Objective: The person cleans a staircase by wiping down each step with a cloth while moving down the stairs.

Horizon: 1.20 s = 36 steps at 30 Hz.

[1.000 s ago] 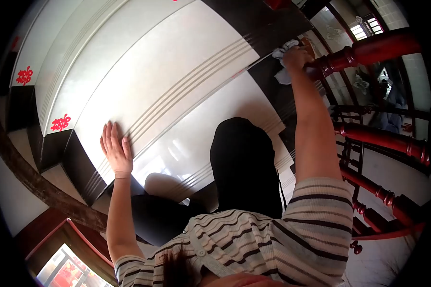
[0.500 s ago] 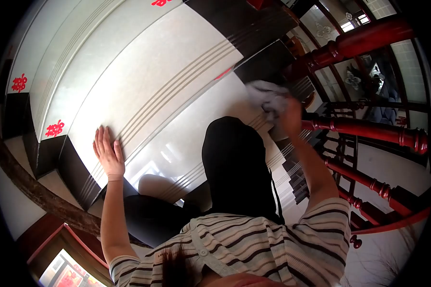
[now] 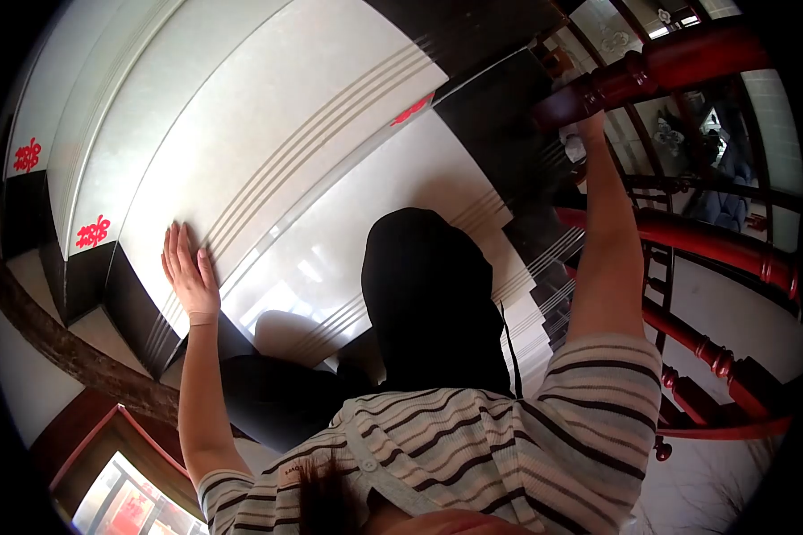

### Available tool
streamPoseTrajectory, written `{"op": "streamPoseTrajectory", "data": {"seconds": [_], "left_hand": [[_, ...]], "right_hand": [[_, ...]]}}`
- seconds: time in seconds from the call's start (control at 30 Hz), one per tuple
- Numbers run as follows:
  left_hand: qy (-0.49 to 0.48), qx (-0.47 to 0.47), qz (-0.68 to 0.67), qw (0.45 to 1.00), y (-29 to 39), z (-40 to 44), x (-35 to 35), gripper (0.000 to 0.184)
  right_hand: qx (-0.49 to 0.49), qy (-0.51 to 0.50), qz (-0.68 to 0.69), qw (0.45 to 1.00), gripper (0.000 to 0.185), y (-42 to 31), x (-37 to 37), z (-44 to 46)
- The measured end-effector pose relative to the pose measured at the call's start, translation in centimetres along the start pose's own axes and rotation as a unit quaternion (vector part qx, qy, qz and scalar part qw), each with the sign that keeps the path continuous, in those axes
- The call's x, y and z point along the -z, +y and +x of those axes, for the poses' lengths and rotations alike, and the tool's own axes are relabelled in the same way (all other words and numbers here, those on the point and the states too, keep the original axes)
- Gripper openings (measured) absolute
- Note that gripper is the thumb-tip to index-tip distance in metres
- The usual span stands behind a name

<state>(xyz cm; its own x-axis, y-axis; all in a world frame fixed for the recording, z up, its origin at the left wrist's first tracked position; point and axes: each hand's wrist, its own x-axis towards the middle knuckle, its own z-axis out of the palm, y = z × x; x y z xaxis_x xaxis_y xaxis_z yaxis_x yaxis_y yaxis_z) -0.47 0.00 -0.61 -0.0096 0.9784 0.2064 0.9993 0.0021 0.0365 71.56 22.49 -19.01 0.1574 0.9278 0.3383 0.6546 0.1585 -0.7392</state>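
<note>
Grey cloth (image 3: 574, 145) fills my right hand (image 3: 591, 129), partly behind the red baluster (image 3: 687, 65); my left hand (image 3: 193, 278) lies open, well apart.

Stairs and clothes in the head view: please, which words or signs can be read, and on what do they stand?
"囍" on the nearer left red sticker, on the stairs.
"囍" on the farther left red sticker, also on the stairs.
Red sticker at the step edge: too slanted to read.
Small lettering on the striped shirt: too blurred.
</note>
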Motion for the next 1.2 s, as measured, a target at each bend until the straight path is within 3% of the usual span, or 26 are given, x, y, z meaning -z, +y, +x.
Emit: {"op": "streamPoseTrajectory", "data": {"seconds": [0.07,0.13,0.2,0.27,0.3,0.33,0.4,0.47,0.53,0.6,0.7,0.73,0.83,0.87,0.93,1.0,1.03,1.07,1.1,1.13,1.2], "left_hand": [[0.005,-0.006,-0.01,1.0,0.1,0.1,-0.1,0.05],[0.008,-0.005,-0.012,1.0,-0.1,0.1,-0.2,0.05],[0.021,-0.021,0.002,1.0,0.1,0.2,0.0,0.049],[0.025,-0.026,0.001,0.999,0.1,0.3,0.0,0.049],[0.027,-0.024,-0.004,0.999,0.3,0.3,0.0,0.049],[0.031,-0.026,-0.005,0.999,0.4,0.2,0.0,0.048],[0.036,-0.028,-0.001,0.999,0.4,0.1,0.1,0.048],[0.028,-0.024,0.01,0.999,0.3,0.2,0.1,0.047],[0.027,-0.025,0.008,0.999,0.2,0.2,0.0,0.047],[0.028,-0.022,0.002,0.999,0.5,0.1,0.1,0.047],[0.035,-0.03,0.004,0.999,0.5,0.3,0.1,0.047],[0.039,-0.034,0.001,0.999,0.4,0.2,0.1,0.047],[0.034,-0.018,-0.016,0.999,-0.1,0.0,-0.3,0.047],[0.035,-0.013,-0.016,0.999,0.0,0.0,-0.1,0.047],[0.031,-0.005,-0.01,0.999,0.0,0.0,-0.2,0.047],[0.041,-0.005,-0.021,0.999,0.2,0.0,0.0,0.047],[0.046,-0.004,-0.015,0.999,0.1,0.0,0.1,0.047],[0.046,-0.002,-0.01,0.999,0.0,-0.1,0.2,0.047],[0.049,-0.001,-0.004,0.999,-0.1,-0.2,0.1,0.047],[0.053,0.001,0.003,0.999,-0.2,-0.3,0.0,0.047],[0.049,0.012,0.01,0.999,-0.4,-0.5,0.1,0.048]], "right_hand": [[-0.002,-0.017,-0.21,0.978,0.043,-1.0,1.0,-2.6],[0.047,0.106,-0.281,0.953,0.049,-3.8,1.3,-7.1],[0.001,0.112,-0.364,0.925,0.048,-7.1,1.1,-11.0],[-0.008,0.043,-0.343,0.938,0.045,-11.4,0.1,-14.6],[0.079,0.055,-0.307,0.947,0.045,-11.8,-0.9,-16.4],[0.06,-0.028,-0.316,0.946,0.045,-14.9,-1.2,-17.9],[0.097,-0.069,-0.27,0.956,0.044,-17.7,-2.0,-19.2],[0.164,-0.173,-0.262,0.935,0.045,-19.2,-1.7,-19.1],[0.125,-0.174,-0.278,0.936,0.043,-18.5,-1.2,-15.6],[0.009,0.017,-0.317,0.948,0.04,-16.0,-2.0,-12.7],[0.009,0.091,-0.365,0.926,0.041,-19.3,-6.7,-13.6],[0.006,0.0,-0.379,0.925,0.045,-20.4,-8.2,-14.4],[0.216,-0.19,-0.214,0.933,0.05,-25.4,-11.4,-17.1],[0.224,-0.193,-0.209,0.932,0.05,-25.7,-11.7,-16.9],[0.208,-0.329,-0.093,0.917,0.046,-25.8,-11.8,-15.6],[0.024,-0.203,-0.087,0.975,0.043,-23.9,-12.0,-12.9],[-0.041,-0.104,-0.019,0.994,0.045,-21.0,-12.5,-11.1],[-0.216,-0.045,0.015,0.975,0.046,-22.9,-10.8,-8.9],[-0.286,0.033,0.235,0.928,0.047,-19.6,-10.5,-7.2],[-0.342,0.108,0.439,0.824,0.048,-16.8,-11.0,-5.6],[-0.318,0.113,0.535,0.775,0.05,-19.1,-11.9,-4.3]]}}
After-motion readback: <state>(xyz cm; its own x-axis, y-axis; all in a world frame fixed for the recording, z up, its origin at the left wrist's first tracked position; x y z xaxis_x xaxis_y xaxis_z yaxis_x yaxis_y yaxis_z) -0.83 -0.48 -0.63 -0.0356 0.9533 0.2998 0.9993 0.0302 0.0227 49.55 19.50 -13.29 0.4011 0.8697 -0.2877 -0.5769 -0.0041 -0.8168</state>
